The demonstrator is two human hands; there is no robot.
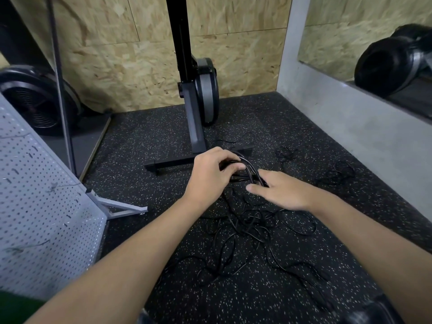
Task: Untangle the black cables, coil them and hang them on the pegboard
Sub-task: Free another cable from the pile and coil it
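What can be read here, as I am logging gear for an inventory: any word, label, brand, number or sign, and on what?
None can be read. The black machine, the pegboard, the cables and the wooden wall show no legible word, label, number or sign.

Speckled black rubber floor [145, 141], tan chipboard wall panels [131, 73] behind it. Black upright exercise machine [196, 134] with a round grey flywheel housing [207, 90] stands against the wall, grey concrete ledge [350, 118] on the right.
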